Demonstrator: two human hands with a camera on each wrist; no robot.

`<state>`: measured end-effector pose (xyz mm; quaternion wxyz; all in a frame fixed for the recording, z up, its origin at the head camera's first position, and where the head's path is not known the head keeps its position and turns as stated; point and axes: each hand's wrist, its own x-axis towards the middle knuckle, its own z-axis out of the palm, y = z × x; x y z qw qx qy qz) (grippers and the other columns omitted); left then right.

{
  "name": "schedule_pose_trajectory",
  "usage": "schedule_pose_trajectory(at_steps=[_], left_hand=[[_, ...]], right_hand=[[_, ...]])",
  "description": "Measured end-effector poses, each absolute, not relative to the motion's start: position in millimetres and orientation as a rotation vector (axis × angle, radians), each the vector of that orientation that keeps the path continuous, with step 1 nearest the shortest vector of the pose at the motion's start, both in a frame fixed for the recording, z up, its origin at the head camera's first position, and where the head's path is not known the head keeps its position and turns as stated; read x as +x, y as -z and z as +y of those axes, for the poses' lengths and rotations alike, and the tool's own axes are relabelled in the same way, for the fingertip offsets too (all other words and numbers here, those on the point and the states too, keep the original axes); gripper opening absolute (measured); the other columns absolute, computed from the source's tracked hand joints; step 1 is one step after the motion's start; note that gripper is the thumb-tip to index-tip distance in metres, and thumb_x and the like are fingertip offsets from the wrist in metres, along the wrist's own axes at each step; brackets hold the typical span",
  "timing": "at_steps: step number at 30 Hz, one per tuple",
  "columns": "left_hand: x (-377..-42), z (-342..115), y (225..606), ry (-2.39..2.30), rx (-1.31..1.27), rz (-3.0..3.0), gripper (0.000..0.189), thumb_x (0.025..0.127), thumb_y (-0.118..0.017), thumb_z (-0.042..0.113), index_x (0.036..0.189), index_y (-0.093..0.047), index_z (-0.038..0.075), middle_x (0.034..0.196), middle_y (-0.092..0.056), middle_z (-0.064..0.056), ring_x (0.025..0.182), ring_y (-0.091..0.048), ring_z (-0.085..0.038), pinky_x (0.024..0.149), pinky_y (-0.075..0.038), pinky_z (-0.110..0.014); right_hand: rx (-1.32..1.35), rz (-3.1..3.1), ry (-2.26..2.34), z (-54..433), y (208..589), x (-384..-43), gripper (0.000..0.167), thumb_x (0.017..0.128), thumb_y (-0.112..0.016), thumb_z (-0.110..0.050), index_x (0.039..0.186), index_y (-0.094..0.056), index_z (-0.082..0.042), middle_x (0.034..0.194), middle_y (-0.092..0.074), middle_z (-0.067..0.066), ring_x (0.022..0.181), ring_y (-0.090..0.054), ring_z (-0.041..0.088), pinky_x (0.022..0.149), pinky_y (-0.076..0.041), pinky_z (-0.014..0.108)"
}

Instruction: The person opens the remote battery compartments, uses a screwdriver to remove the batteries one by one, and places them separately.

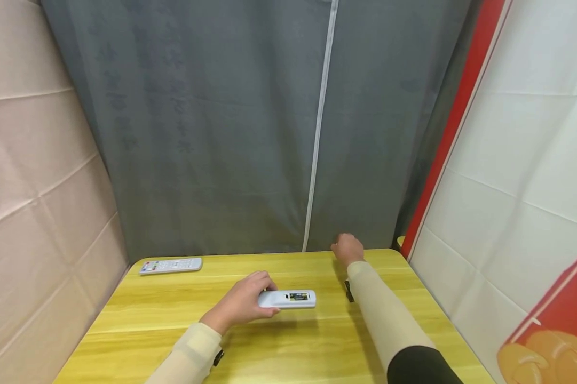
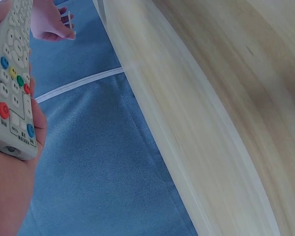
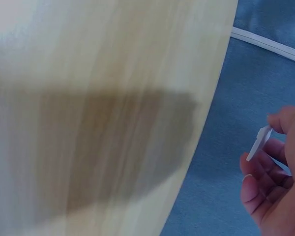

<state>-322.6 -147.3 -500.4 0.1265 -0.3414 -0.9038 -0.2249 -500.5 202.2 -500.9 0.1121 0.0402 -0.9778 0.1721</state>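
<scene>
In the head view my left hand (image 1: 246,300) grips a white remote control (image 1: 279,300) by one end above the table. The remote's back faces up, and batteries (image 1: 298,296) show in its uncovered compartment. Its coloured buttons face the camera in the left wrist view, where the remote (image 2: 14,83) lies in the palm. Toward the table's far edge, my right hand (image 1: 348,248) is raised. Between thumb and fingers it pinches a small white battery cover (image 3: 259,143), plain in the right wrist view but hidden in the head view.
A second white remote control (image 1: 170,265) lies buttons up at the table's far left corner. The yellow wood-grain table (image 1: 288,352) ends at a grey curtain (image 1: 221,133). Pale fabric walls (image 1: 33,186) flank both sides.
</scene>
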Motion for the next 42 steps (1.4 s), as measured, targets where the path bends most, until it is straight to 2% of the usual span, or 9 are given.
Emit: schedule_pose_trajectory(at_steps=[6, 16, 23, 32, 38, 42], left_hand=[[-323.3, -148.7, 502.8, 0.656, -1.006, -2.586, 0.039, 0.086, -0.096, 0.042, 0.113, -0.073, 0.025, 0.106, -0.059, 0.017, 0.092, -0.054, -0.005, 0.078, -0.051, -0.026], [-322.6, -152.6, 502.2, 0.664, -0.981, -2.634, 0.039, 0.086, -0.095, 0.043, 0.114, -0.074, 0.026, 0.105, -0.059, 0.017, 0.093, -0.054, -0.005, 0.08, -0.051, -0.027], [-321.9, -155.2, 503.4, 0.675, -0.965, -2.641, 0.039, 0.085, -0.096, 0.042, 0.114, -0.074, 0.027, 0.106, -0.059, 0.018, 0.094, -0.054, -0.005, 0.081, -0.051, -0.027], [-323.1, -154.4, 506.3, 0.674, -0.967, -2.649, 0.039, 0.086, -0.095, 0.044, 0.114, -0.073, 0.026, 0.105, -0.059, 0.018, 0.094, -0.054, -0.004, 0.081, -0.051, -0.027], [-323.0, -154.4, 505.9, 0.682, -0.956, -2.643, 0.04, 0.086, -0.096, 0.044, 0.113, -0.073, 0.027, 0.106, -0.059, 0.018, 0.094, -0.055, -0.004, 0.081, -0.052, -0.027], [-322.6, -155.2, 503.5, 0.702, -0.949, -2.652, 0.038, 0.086, -0.095, 0.043, 0.113, -0.073, 0.027, 0.106, -0.06, 0.018, 0.094, -0.055, -0.005, 0.081, -0.051, -0.027]], right_hand=[[0.1, -2.877, -0.488, 198.1, 514.5, -499.3, 0.025, 0.104, -0.079, -0.024, 0.108, -0.078, 0.001, 0.107, -0.076, 0.02, 0.098, -0.075, 0.042, 0.085, -0.062, 0.06], [0.088, -2.919, -0.571, 199.0, 535.6, -499.8, 0.022, 0.106, -0.076, -0.021, 0.099, -0.078, 0.0, 0.098, -0.077, 0.015, 0.091, -0.076, 0.037, 0.079, -0.063, 0.056], [0.07, -2.928, -0.567, 196.4, 544.5, -500.6, 0.022, 0.103, -0.076, -0.019, 0.09, -0.077, -0.003, 0.089, -0.076, 0.012, 0.079, -0.073, 0.031, 0.072, -0.062, 0.053], [0.03, -2.94, -0.543, 199.6, 550.4, -502.0, 0.023, 0.104, -0.077, -0.021, 0.102, -0.079, 0.002, 0.099, -0.078, 0.018, 0.085, -0.076, 0.036, 0.075, -0.063, 0.054], [0.02, -2.943, -0.548, 200.7, 550.0, -503.1, 0.028, 0.104, -0.076, -0.024, 0.099, -0.079, 0.003, 0.097, -0.078, 0.019, 0.083, -0.075, 0.035, 0.073, -0.062, 0.055], [0.018, -2.943, -0.553, 201.4, 548.9, -501.9, 0.03, 0.104, -0.074, -0.025, 0.098, -0.078, 0.004, 0.102, -0.077, 0.021, 0.088, -0.075, 0.038, 0.077, -0.062, 0.057]])
